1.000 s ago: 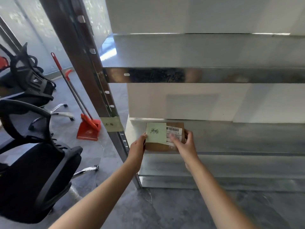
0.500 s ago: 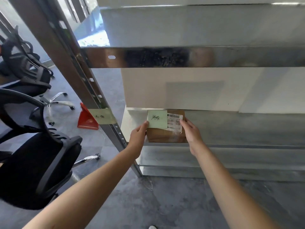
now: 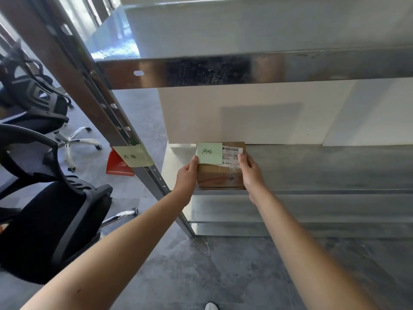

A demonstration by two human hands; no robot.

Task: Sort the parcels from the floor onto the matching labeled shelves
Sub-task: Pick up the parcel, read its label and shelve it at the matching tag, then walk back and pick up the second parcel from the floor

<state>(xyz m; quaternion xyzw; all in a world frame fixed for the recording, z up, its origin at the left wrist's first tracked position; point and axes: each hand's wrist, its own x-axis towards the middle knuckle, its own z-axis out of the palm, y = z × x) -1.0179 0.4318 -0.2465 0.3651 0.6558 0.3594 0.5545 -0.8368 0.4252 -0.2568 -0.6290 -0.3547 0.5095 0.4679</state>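
Parcel [image 3: 220,176] on lower shelf [image 3: 324,167] (green note on top), both hands' fingers [image 3: 194,161] gripping sides.

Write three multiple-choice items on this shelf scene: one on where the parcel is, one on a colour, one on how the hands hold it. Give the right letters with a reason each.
1. Where is the cardboard parcel?
A. on the floor by the chair
B. on the lower metal shelf, near its left end
C. on the upper shelf

2. What colour is the sticky note on the parcel?
A. pale green
B. pink
C. blue

3. How is the parcel held?
A. by the left hand alone
B. by neither hand
C. left hand on its left side, right hand on its right side

Answers: 1 B, its base sits at the shelf's front edge, near the upright post. 2 A, it matches the pale green note on the post. 3 C, fingers of each hand touch an opposite side.
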